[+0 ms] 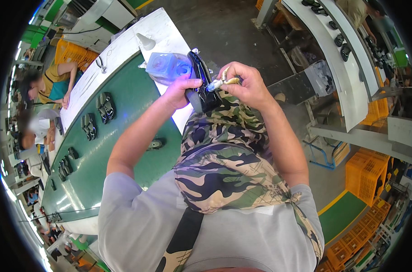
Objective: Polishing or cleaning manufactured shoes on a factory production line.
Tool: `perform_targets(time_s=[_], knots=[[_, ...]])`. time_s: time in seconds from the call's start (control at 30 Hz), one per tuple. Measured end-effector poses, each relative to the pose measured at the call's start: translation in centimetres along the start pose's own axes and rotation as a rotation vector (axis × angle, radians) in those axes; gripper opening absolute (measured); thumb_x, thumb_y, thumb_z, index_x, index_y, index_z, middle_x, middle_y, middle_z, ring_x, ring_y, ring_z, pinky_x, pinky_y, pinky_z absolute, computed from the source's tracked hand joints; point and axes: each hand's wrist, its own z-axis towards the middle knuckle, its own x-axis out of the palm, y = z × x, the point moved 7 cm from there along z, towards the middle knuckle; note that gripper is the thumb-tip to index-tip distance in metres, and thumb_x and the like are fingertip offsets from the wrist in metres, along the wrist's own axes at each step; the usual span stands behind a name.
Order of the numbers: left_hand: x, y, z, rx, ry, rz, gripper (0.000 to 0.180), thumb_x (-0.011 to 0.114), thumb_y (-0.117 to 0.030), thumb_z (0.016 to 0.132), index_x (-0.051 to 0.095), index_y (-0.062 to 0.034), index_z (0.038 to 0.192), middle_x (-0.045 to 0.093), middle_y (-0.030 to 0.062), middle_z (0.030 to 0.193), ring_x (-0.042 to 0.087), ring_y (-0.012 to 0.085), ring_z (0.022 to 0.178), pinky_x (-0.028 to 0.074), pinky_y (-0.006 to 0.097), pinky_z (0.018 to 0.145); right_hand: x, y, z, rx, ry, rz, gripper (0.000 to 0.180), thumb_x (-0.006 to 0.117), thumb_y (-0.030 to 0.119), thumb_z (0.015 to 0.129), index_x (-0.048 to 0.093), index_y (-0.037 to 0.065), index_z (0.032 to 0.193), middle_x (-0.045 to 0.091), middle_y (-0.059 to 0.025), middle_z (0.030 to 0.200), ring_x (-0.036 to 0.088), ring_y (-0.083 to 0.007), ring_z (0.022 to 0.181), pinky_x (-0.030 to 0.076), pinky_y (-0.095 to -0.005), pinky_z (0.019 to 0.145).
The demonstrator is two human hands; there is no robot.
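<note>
My left hand grips a black, glossy sandal by its side, thumb on top, holding it tilted in front of my camouflage apron. A grey strap hangs from the sandal near that hand. With closed fingers my right hand pinches a small, crumpled whitish cloth with yellowish ends. The cloth touches the sandal's upper face, or comes very near it. Just behind the sandal, a translucent blue container stands on the white tabletop.
A white cone and a pair of pliers or cutters lie along the table. Pairs of sandals rest on the green conveyor belt. Co-workers sit beyond it. Rightward are a white rack, orange crates and a blue-framed stand.
</note>
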Motion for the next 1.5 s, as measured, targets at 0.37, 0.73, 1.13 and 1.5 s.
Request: perform_targets(time_s=[0.37, 0.73, 1.13, 1.5], knots=[[-0.6, 1.0, 1.4, 0.181, -0.014, -0.399, 0.047, 0.068, -0.013, 0.087, 0.054, -0.0023, 0.131, 0.065, 0.0163, 0.122, 0.064, 0.0327, 0.114, 0.047, 0.049, 0.108, -3.2, -2.0, -3.4, -0.018, -0.256, 0.141, 0.020, 0.074, -0.003, 0.079, 0.056, 0.004, 0.083, 0.067, -0.0074, 0.093, 0.062, -0.0137, 0.086, 0.049, -0.0282, 0.078], [0.7, -0.8, 5.4, 0.372, -0.004, -0.214, 0.077, 0.071, -0.025, 0.086, 0.035, -0.0068, 0.151, 0.043, 0.0189, 0.151, 0.044, 0.0370, 0.138, 0.033, 0.052, 0.118, -5.0, -5.0, -3.6, 0.217, -0.707, 0.497, 0.021, 0.076, -0.001, 0.078, 0.058, 0.006, 0.084, 0.062, 0.0003, 0.082, 0.059, -0.0080, 0.073, 0.052, -0.0251, 0.066], [20.8, -20.7, 11.5, 0.855, 0.031, 0.598, 0.067, 0.080, -0.009, 0.075, 0.048, 0.0021, 0.132, 0.062, 0.0116, 0.118, 0.062, 0.0228, 0.107, 0.050, 0.037, 0.097, -11.5, -16.5, -12.5, 0.315, -1.057, 0.998, 0.018, 0.072, 0.004, 0.087, 0.055, 0.009, 0.093, 0.063, -0.0028, 0.087, 0.060, -0.0131, 0.075, 0.049, -0.0291, 0.065], [55.9, -45.1, 22.7, 1.617, -0.239, 0.920, 0.057, 0.091, -0.018, 0.068, 0.064, 0.0053, 0.112, 0.070, 0.0111, 0.102, 0.069, 0.0208, 0.084, 0.060, 0.033, 0.075, -12.5, -30.6, -21.1, 0.546, -1.233, 1.012, 0.022, 0.075, 0.008, 0.083, 0.055, 0.011, 0.092, 0.065, -0.0025, 0.086, 0.062, -0.0144, 0.073, 0.048, -0.0302, 0.062]])
